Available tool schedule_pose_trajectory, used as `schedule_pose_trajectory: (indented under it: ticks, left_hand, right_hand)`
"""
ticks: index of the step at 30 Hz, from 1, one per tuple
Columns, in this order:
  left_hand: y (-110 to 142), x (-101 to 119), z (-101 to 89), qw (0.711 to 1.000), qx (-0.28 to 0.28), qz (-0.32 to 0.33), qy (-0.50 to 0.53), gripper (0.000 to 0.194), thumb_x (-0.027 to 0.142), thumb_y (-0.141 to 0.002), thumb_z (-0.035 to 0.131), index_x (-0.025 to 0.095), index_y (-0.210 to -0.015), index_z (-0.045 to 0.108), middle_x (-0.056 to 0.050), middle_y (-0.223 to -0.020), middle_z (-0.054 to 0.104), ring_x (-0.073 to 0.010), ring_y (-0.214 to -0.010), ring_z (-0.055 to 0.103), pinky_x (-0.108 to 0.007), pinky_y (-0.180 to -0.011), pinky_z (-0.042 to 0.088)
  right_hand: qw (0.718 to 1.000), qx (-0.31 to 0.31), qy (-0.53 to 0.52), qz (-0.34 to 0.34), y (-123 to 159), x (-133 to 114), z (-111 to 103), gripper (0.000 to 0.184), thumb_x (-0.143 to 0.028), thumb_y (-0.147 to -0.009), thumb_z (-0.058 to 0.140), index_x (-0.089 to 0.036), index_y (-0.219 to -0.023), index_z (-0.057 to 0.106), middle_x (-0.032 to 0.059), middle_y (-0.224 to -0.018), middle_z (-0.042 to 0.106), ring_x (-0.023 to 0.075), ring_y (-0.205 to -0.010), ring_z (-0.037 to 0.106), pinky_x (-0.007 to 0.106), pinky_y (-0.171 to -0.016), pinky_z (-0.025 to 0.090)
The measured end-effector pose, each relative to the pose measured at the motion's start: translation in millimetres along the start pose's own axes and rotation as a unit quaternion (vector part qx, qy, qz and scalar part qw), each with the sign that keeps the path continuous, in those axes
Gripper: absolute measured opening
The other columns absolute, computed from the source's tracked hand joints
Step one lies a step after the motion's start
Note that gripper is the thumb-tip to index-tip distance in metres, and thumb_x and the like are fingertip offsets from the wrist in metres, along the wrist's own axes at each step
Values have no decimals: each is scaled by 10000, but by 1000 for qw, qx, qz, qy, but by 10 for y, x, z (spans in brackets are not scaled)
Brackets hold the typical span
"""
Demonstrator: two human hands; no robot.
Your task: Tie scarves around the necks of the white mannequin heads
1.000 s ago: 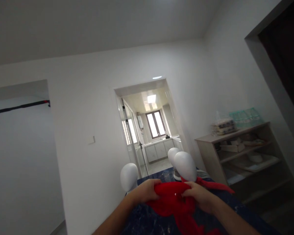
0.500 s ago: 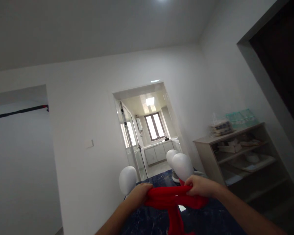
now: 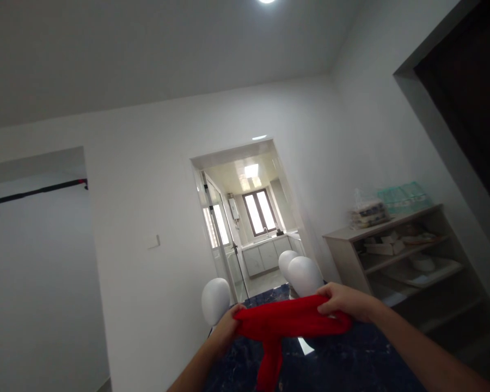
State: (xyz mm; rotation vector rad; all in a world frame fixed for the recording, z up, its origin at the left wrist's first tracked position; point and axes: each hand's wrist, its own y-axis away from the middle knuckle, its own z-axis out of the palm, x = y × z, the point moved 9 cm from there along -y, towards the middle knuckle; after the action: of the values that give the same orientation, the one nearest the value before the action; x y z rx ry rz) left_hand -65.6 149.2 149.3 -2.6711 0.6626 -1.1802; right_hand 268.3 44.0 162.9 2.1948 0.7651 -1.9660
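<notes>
A bright red piece of soft cloth (image 3: 288, 320) is stretched sideways between both hands above a dark blue marbled tabletop (image 3: 335, 362). My left hand (image 3: 228, 325) grips its left end, fingers closed around the fabric. At the right, my right hand (image 3: 345, 301) pinches the upper edge, and a loop of the cloth bulges out below the fingers. A narrow strip of the same red fabric hangs down from the left part toward the table. What kind of garment or cloth it is, I cannot tell.
Rounded white chair-back shapes (image 3: 215, 301) stand around the table's far side. On the right, a low shelf unit (image 3: 338, 235) holds boxes and a teal container (image 3: 404, 197). Behind the table, a doorway with a glass door (image 3: 224, 239) opens onto a kitchen.
My hands have moved slightly apart, pulling the red cloth wider and flatter. Its hanging strip has shifted to the left. The camera view has moved a little.
</notes>
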Motion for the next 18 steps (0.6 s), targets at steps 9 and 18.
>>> schedule_pose_trajectory:
  ticks: [9,18]
  left_hand:
    - [45,-76,173,980,-84,19,-182,144,192,-727,581,183,-856,643,11,-739,681,-174,-711,625,-271,-676,455]
    - [184,-46,299,922,-99,80,-366,171,170,-864,524,231,-993,618,-80,-1115,684,-263,-1004,653,-365,-916,447]
  right_hand:
    - [876,101,471,-4,-175,-24,-421,62,-156,-648,715,-182,-694,683,-9,-675,677,144,-641,585,257,-560,306]
    - [818,253,516,-28,-74,-155,-649,205,-106,-864,504,-172,-898,695,152,-928,768,259,-866,714,310,-675,315]
